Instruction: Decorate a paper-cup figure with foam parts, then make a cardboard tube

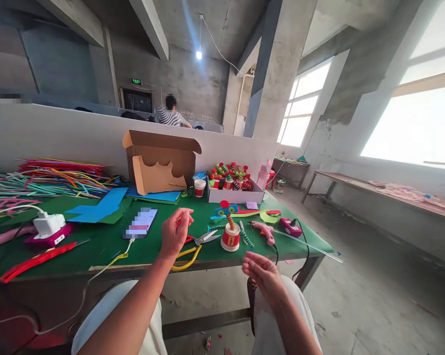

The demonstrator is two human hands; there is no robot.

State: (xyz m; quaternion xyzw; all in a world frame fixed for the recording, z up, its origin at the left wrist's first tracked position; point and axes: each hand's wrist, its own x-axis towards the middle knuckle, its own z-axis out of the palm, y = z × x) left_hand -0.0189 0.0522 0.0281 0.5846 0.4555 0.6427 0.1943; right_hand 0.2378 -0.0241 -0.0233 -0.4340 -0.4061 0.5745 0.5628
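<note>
My left hand [176,231] is raised over the table's front, thumb and fingers curled together; anything inside is hidden. Lower and to the right, my right hand [263,276] hovers by the table edge with its fingertips drawn together, and I cannot make out anything in them. Between them a white paper cup with a red band [230,238] stands upside down, a striped pipe-cleaner coil [230,222] rising from its top. Scissors with red handles [203,238] and yellow-handled pliers [193,257] lie beside my left hand. A dark green coil [246,235] and a pink glue gun [264,231] are right of the cup.
A white box [235,196] holds several finished cup figures. Behind are an open cardboard box [163,165] and a stack of cups [199,188]. Pipe cleaners [59,177], a phone [140,223], a red cutter [37,261] and a purple power socket [291,227] with cords lie around.
</note>
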